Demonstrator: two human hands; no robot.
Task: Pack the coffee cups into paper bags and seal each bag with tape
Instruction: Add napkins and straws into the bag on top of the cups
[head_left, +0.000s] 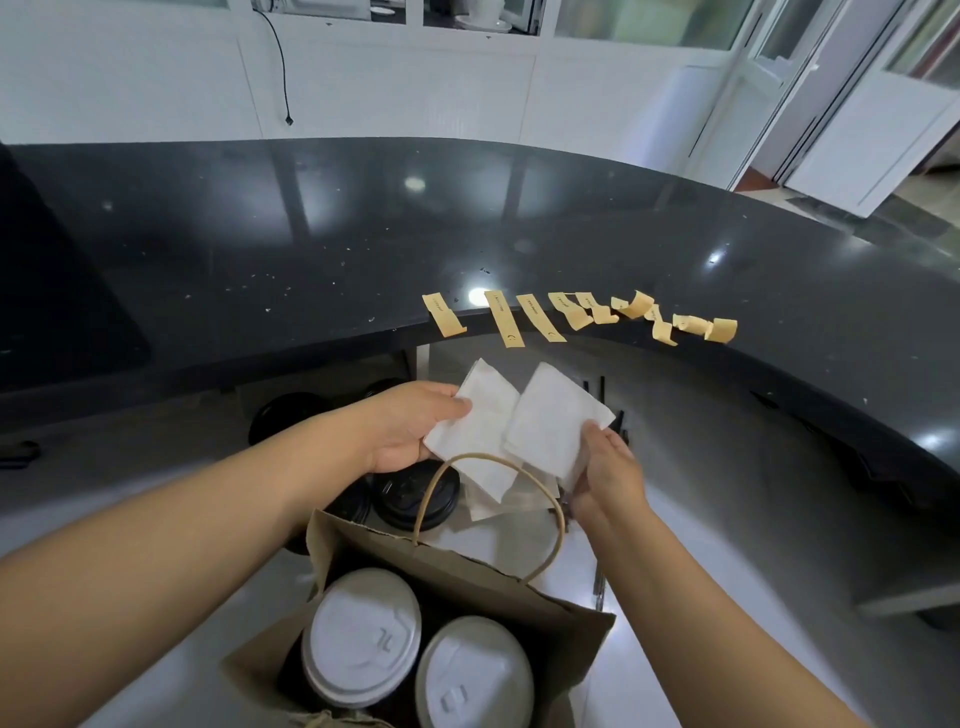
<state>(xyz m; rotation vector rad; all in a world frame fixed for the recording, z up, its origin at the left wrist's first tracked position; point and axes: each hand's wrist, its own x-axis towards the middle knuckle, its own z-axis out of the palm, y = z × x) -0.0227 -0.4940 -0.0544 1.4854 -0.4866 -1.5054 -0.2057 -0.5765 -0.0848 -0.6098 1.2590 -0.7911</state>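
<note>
- The left hand (410, 426) pinches one white napkin (475, 436); the right hand (605, 475) grips another napkin (553, 415), both held above the bag (452, 577).
- Risk, I'd say: dropped loosely, a napkin could catch the bag's handle (558, 525) or bunch at the mouth and spoil the fold for taping.
- The bag stands open, just below the hands, with two white-lidded cups (363, 636) side by side inside.
- Tape strips (506, 317) hang off the counter (311, 234) edge, ready.

Glary counter (363, 218) (edges warped)
</note>
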